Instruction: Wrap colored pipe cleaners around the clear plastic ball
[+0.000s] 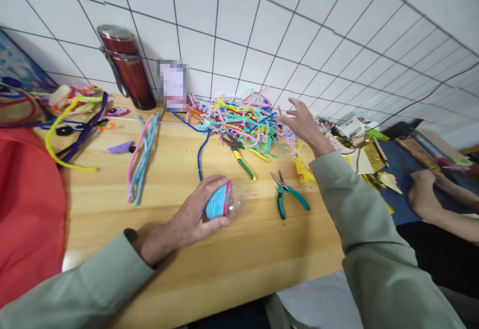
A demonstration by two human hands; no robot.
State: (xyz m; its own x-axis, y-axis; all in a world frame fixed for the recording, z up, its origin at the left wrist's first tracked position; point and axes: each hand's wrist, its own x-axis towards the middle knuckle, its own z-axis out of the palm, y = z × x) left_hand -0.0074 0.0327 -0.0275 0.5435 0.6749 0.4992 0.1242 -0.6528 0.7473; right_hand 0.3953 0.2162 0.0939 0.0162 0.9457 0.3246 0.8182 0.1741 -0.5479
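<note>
1. Pale wooden desk
2. At its back, a tangled heap of coloured pipe cleaners and an upright red flask
3. Left, a pink-and-blue bundle near a purple piece
4. Nearer the middle, yellow-handled pliers and, apart from them, teal-handled pliers

Just below centre, the left grip holds a blue-wrapped bottle; right of centre, the right grip hovers beside pipe cleaners.
</note>
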